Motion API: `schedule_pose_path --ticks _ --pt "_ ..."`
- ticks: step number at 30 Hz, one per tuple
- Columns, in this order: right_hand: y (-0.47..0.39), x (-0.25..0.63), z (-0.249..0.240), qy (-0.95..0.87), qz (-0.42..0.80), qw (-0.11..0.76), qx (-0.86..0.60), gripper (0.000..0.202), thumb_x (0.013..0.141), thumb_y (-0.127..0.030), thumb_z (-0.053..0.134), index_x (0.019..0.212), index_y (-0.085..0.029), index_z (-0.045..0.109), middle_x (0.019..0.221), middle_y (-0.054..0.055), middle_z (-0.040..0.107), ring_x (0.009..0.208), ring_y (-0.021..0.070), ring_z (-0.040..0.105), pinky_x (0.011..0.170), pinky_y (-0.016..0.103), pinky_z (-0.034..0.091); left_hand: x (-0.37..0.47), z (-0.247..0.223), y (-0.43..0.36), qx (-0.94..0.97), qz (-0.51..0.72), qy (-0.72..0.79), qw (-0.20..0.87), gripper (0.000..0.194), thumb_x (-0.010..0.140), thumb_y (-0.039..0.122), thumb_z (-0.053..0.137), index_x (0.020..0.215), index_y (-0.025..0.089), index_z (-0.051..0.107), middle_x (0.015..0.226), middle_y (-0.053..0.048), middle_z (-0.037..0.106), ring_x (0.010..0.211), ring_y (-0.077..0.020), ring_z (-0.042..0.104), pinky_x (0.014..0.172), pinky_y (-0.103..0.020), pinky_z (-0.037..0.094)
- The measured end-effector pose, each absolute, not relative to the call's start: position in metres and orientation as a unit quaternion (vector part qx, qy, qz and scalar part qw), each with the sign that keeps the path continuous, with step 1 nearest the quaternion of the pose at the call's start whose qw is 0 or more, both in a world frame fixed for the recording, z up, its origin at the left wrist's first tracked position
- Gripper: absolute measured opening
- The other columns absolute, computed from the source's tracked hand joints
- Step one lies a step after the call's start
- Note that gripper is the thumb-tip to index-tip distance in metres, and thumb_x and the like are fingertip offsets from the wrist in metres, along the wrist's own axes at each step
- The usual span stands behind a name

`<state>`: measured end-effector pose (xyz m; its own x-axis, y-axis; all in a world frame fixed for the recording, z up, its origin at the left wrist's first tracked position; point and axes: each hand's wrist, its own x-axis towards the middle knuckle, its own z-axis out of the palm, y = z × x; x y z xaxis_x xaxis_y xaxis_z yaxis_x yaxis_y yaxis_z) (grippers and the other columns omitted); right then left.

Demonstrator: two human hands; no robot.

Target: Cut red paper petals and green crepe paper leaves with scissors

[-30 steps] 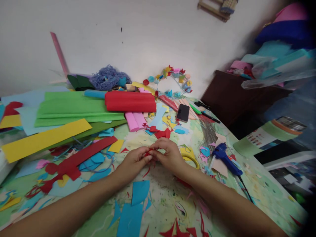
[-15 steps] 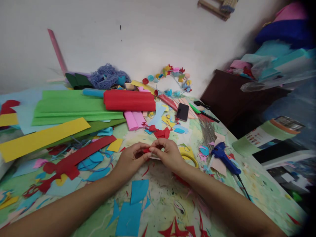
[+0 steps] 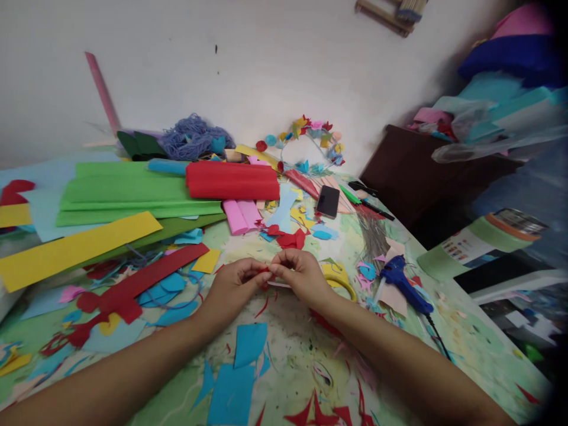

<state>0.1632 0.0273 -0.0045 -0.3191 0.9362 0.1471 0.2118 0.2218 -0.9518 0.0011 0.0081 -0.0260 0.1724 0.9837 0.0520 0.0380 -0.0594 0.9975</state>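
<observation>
Both hands meet fingertip to fingertip over the middle of the table, pinching a small piece of red paper (image 3: 265, 270) that mostly hides behind the fingers. My left hand (image 3: 234, 288) is closed on its left side and my right hand (image 3: 298, 275) on its right side. Just under the right fingers a thin white edge shows; I cannot make out what it belongs to. Yellow scissors handles (image 3: 344, 285) lie beside the right wrist. Blue paper pieces (image 3: 233, 390) rest on the table in front of the forearms.
A blue glue gun (image 3: 406, 285) lies at the right with its cord. Behind the hands are a red paper roll (image 3: 233, 180), green paper (image 3: 128, 192), a phone (image 3: 328, 202) and a paper flower wreath (image 3: 306, 142). A green tumbler (image 3: 474, 245) stands at the right edge.
The fingertips have shifted slightly around the red paper, and less of it shows between them. Everything on the table stays where it was.
</observation>
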Motion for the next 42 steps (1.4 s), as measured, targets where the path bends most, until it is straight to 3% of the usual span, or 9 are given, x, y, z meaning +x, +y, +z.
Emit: schedule_pose_path --ticks 4,13,18,23,31,35,38,42 --pt "0.028 0.163 -0.004 -0.654 0.469 0.404 -0.435 0.012 0.074 -0.027 0.063 0.069 -0.016 0.061 0.064 0.0 0.062 0.057 0.0106 0.054 0.056 0.022 0.041 0.001 -0.023 0.009 0.567 0.461 0.449 0.514 0.019 0.074 0.033 0.068 0.085 0.018 0.069 0.082 -0.004 0.073 0.075 -0.0175 0.065 0.069 -0.027 0.049" --pt "0.027 0.162 -0.006 -0.634 0.489 0.405 -0.441 0.017 0.072 -0.032 0.064 0.069 -0.016 0.06 0.064 0.001 0.063 0.058 0.0118 0.055 0.056 0.023 0.041 0.002 -0.021 0.009 0.512 0.45 0.467 0.564 0.018 0.072 0.034 0.07 0.073 0.016 0.068 0.067 -0.001 0.07 0.063 -0.0137 0.062 0.061 -0.022 0.048" --pt "0.027 0.164 -0.001 -0.652 0.448 0.416 -0.449 0.026 0.076 -0.041 0.06 0.072 -0.015 0.06 0.063 -0.001 0.056 0.057 0.011 0.048 0.054 0.023 0.036 0.001 -0.022 0.01 0.487 0.462 0.477 0.567 0.021 0.071 0.037 0.071 0.074 0.016 0.068 0.067 -0.001 0.071 0.06 -0.0122 0.062 0.056 -0.02 0.046" --pt "0.025 0.167 0.006 -0.697 0.464 0.317 -0.445 0.043 0.082 -0.051 0.05 0.06 -0.015 0.058 0.053 -0.001 0.05 0.052 0.0102 0.043 0.05 0.023 0.031 0.001 -0.019 0.01 0.479 0.474 0.466 0.573 0.021 0.069 0.036 0.073 0.072 0.017 0.068 0.068 -0.001 0.073 0.062 -0.0124 0.064 0.058 -0.019 0.047" --pt "0.025 0.163 0.002 -0.658 0.476 0.322 -0.487 0.026 0.076 -0.035 0.061 0.064 -0.012 0.064 0.053 -0.002 0.051 0.048 0.0072 0.036 0.045 0.021 0.025 0.001 -0.02 0.011 0.47 0.478 0.467 0.576 0.019 0.068 0.034 0.074 0.073 0.017 0.068 0.066 0.0 0.071 0.06 -0.0105 0.062 0.057 -0.018 0.046" --pt "0.024 0.162 0.003 -0.658 0.468 0.326 -0.491 0.027 0.075 -0.035 0.062 0.061 -0.013 0.061 0.051 -0.003 0.047 0.047 0.0068 0.034 0.044 0.021 0.024 0.002 -0.023 0.012 0.464 0.486 0.462 0.579 0.019 0.068 0.034 0.074 0.075 0.017 0.067 0.067 0.001 0.07 0.061 -0.0101 0.062 0.058 -0.018 0.046" --pt "0.024 0.163 0.003 -0.671 0.463 0.33 -0.475 0.027 0.075 -0.038 0.063 0.065 -0.012 0.063 0.054 -0.002 0.051 0.049 0.008 0.04 0.046 0.021 0.028 0.002 -0.023 0.012 0.464 0.491 0.457 0.579 0.021 0.068 0.034 0.075 0.076 0.017 0.066 0.069 0.0 0.07 0.063 -0.0107 0.062 0.059 -0.018 0.047" --pt "0.024 0.161 0.001 -0.656 0.451 0.384 -0.467 0.015 0.074 -0.028 0.064 0.078 -0.014 0.062 0.067 0.001 0.061 0.058 0.0113 0.052 0.054 0.022 0.039 0.0 -0.024 0.012 0.462 0.492 0.432 0.598 0.022 0.073 0.038 0.071 0.079 0.017 0.065 0.071 -0.001 0.071 0.065 -0.0127 0.063 0.064 -0.023 0.05"
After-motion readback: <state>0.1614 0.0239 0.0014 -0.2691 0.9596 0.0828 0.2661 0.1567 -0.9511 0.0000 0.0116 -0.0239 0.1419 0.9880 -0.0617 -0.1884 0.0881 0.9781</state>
